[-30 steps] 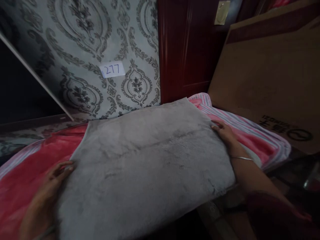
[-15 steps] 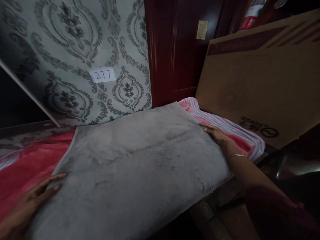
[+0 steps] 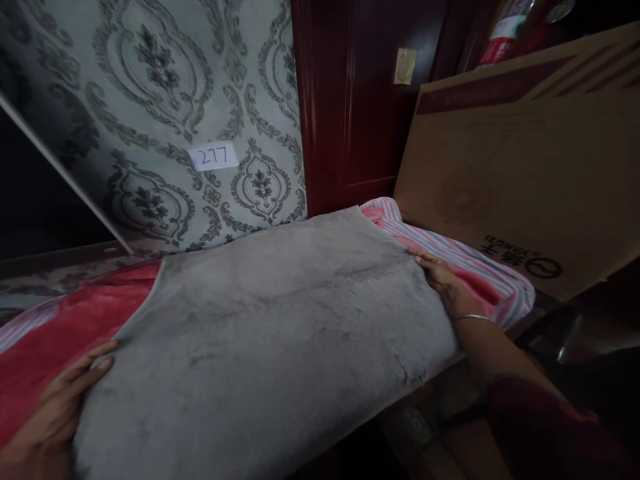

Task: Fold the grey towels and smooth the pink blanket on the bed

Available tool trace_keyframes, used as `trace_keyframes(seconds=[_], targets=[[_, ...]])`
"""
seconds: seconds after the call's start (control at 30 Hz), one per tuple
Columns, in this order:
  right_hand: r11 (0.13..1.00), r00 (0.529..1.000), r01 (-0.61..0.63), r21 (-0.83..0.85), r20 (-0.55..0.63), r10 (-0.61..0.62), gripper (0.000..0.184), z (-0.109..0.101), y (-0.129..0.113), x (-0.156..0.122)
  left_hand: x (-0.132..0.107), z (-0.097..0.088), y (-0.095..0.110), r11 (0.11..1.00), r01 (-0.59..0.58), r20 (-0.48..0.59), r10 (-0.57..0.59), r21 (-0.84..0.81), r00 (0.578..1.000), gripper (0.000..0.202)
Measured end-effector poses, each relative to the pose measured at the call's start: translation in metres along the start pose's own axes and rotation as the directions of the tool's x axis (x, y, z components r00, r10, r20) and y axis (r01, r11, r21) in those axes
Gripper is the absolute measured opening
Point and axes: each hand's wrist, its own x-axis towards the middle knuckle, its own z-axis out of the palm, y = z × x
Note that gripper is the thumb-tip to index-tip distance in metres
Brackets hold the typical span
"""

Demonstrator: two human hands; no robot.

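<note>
A grey plush cloth (image 3: 270, 327) lies spread flat over a red blanket (image 3: 45, 340) with a pink striped edge (image 3: 470, 260). My left hand (image 3: 60, 407) rests at the cloth's left edge, fingers stretched out along it. At the cloth's right edge is my right hand (image 3: 440, 277), a thin bangle on the wrist; its fingers curl at the edge, and whether they grip it is hidden.
Patterned grey wallpaper (image 3: 165, 100) with a label reading 277 (image 3: 214, 157) stands behind. A dark red wooden door (image 3: 360, 100) is at centre back. A large cardboard sheet (image 3: 525, 153) leans at the right. Dark clutter fills the lower right corner.
My left hand has slid back along the cloth's left edge toward me. The view has shifted slightly; the right hand stays at the right edge.
</note>
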Motion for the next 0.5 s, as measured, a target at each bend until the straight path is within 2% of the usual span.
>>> trace_keyframes(seconds=[0.1, 0.27, 0.4, 0.5], targets=[[0.999, 0.999, -0.028, -0.028, -0.036, 0.027, 0.037, 0.001, 0.004, 0.003, 0.000, 0.001, 0.001, 0.995, 0.083, 0.076, -0.078, -0.059, 0.994, 0.053], [0.963, 0.998, -0.060, -0.264, -0.036, 0.052, 0.035, 0.006, -0.004, 0.003, -0.011, 0.006, 0.013, 0.998, 0.018, 0.085, -0.023, 0.052, 0.996, 0.049], [0.886, 0.994, -0.022, -0.463, 0.086, 0.070, 0.036, 0.003, -0.026, -0.003, -0.018, 0.004, 0.026, 0.972, -0.070, 0.131, 0.041, 0.222, 0.990, 0.053], [0.811, 0.974, 0.083, -0.579, 0.218, 0.057, 0.048, -0.004, -0.039, -0.006, -0.012, -0.001, 0.031, 0.913, -0.204, 0.259, 0.114, 0.353, 0.959, 0.055]])
